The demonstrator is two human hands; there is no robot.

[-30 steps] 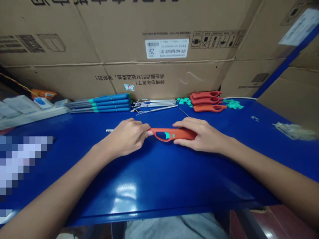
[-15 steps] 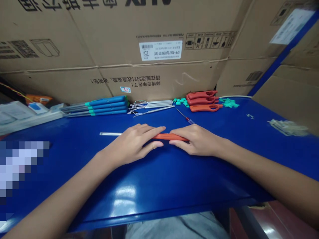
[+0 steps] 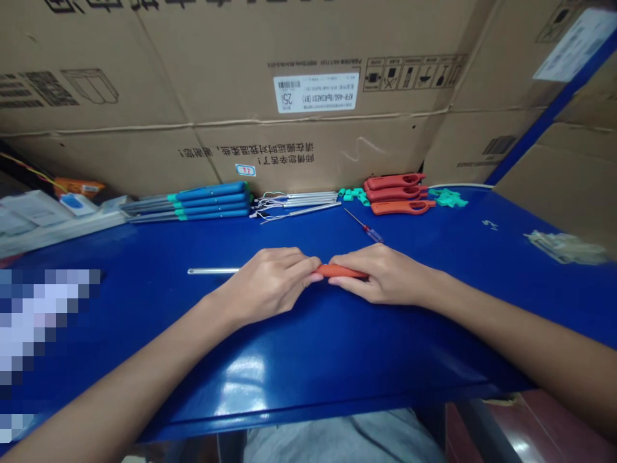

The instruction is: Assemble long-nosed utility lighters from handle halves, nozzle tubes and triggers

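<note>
An orange lighter handle (image 3: 340, 271) lies on its edge on the blue table (image 3: 308, 347), gripped from both sides. My left hand (image 3: 270, 283) is curled over its left end, where a metal tube (image 3: 212, 271) sticks out to the left. My right hand (image 3: 385, 275) pinches the handle's right part with closed fingers. Most of the handle is hidden under the two hands.
Along the back stand cardboard boxes (image 3: 308, 96). In front of them lie blue-handled lighters (image 3: 202, 199), metal tubes with wires (image 3: 299, 202), small teal parts (image 3: 354, 194), orange handle shells (image 3: 398, 193) and more teal pieces (image 3: 450, 199). A small screwdriver (image 3: 366, 228) lies near my right hand.
The orange handle was turned from lying flat, trigger showing, onto its edge. My hands closed in over it, and the metal tube now shows further out on the left.
</note>
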